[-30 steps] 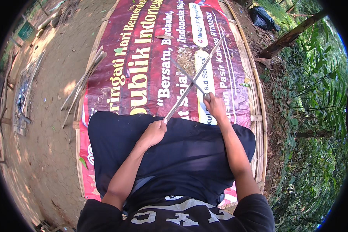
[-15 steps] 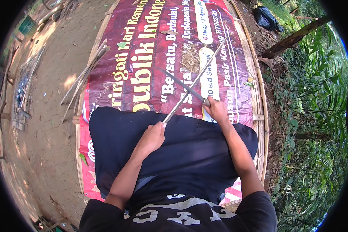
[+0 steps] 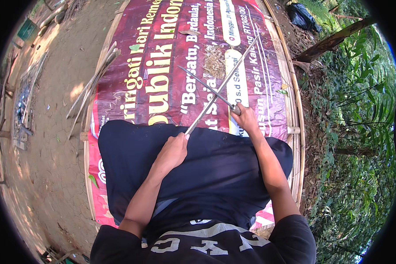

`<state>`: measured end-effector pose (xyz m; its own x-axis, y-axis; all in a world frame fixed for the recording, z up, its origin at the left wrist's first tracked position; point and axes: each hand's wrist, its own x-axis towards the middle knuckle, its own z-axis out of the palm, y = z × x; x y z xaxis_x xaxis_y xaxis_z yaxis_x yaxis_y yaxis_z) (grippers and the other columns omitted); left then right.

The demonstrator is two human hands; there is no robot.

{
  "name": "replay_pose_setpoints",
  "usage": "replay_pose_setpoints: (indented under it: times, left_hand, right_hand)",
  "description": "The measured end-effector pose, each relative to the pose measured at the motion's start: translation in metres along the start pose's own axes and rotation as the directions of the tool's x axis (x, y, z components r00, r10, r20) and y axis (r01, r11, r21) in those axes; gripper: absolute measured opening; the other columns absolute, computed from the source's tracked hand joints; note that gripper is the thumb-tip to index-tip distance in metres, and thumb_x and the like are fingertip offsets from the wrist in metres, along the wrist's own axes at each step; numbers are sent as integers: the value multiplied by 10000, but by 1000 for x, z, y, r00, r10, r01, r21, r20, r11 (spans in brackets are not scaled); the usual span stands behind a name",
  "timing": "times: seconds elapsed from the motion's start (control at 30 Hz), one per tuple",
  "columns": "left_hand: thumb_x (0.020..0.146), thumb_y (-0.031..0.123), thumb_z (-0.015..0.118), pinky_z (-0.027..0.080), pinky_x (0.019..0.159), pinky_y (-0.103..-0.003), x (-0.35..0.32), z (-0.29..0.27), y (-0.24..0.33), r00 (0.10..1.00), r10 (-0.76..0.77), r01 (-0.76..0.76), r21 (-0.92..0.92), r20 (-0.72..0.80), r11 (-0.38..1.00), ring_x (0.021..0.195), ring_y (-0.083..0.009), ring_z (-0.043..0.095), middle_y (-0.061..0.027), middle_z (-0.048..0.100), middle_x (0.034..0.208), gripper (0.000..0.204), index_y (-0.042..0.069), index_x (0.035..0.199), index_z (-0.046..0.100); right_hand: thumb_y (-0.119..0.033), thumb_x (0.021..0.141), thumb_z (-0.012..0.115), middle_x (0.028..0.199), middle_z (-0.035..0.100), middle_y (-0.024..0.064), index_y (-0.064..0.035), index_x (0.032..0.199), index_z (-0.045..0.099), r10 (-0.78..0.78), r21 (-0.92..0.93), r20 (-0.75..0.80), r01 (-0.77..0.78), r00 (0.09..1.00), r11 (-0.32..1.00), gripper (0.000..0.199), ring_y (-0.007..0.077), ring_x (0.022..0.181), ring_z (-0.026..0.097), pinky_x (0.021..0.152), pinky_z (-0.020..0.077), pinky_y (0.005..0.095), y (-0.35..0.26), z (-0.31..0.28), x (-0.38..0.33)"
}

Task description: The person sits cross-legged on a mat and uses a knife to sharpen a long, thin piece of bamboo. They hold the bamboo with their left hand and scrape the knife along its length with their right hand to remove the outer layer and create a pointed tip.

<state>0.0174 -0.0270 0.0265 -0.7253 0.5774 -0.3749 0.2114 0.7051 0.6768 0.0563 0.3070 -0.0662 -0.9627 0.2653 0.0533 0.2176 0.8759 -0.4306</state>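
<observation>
My left hand (image 3: 173, 151) is closed round the near end of a long, thin, pale stick (image 3: 243, 56), perhaps a bamboo strip. From there it slants away to the far right. My right hand (image 3: 245, 118) grips the handle of a knife (image 3: 197, 81), whose narrow dark blade points to the far left. Blade and stick cross in front of my hands, the blade seeming to touch the stick. A dark cloth (image 3: 224, 154) covers my lap beneath both forearms. Beyond it lies a red printed banner (image 3: 268, 94) with a patch of pale shavings (image 3: 214, 59) on it.
The banner covers a bamboo platform (image 3: 296, 149). Several thin sticks (image 3: 92, 90) lean over its left edge, above bare ground (image 3: 53, 145). On the right are dense green plants (image 3: 352, 189), a slanting wooden post (image 3: 334, 43) and a black plastic bag (image 3: 301, 17).
My right hand and the knife have moved slightly away from me, the blade shifting along the stick. My left hand still holds the stick, a little farther forward. The view has shifted slightly.
</observation>
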Motion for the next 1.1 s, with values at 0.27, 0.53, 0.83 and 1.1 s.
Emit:
replay_pose_setpoints:
  times: [0.27, 0.53, 0.83, 1.1]
  left_hand:
    - [1060, 247, 423, 437, 753, -585, 6, 1, -14, 997, -27, 26, -25, -73, 999, 836, -525, 584, -313, 622, 828, 348, -46, 919, 546]
    - [1061, 249, 412, 432, 745, -580, 3, -2, -2, 996, -1, -1, -20, -87, 1000, 814, -516, 583, -300, 618, 794, 355, -42, 913, 552]
    - [1062, 266, 408, 427, 765, -578, 2, -5, -5, 998, -58, 57, -32, -27, 998, 840, -513, 569, -304, 618, 834, 367, -45, 922, 545]
    - [1056, 237, 425, 420, 738, -577, 11, -10, -9, 996, -22, 16, -68, -81, 998, 823, -522, 578, -307, 619, 810, 350, -56, 909, 549]
  right_hand:
    - [-334, 846, 724, 694, 668, 190, -75, 959, 572, -167, -43, 58, 169, 984, 985, 321, 423, 661, 658, 596, 520, 505, -34, -6, -15]
    - [-322, 879, 683, 654, 647, 213, -62, 929, 577, -31, -53, -20, 30, 999, 998, 285, 432, 642, 656, 590, 515, 527, 4, -9, 6]
    - [-329, 847, 730, 672, 661, 180, -64, 931, 565, -339, -95, 67, 344, 939, 934, 324, 404, 649, 671, 591, 534, 510, -16, -8, -12]
    - [-370, 874, 690, 663, 654, 200, -62, 973, 547, -119, -57, 5, 120, 993, 991, 353, 437, 662, 665, 610, 532, 521, -22, -3, -8]
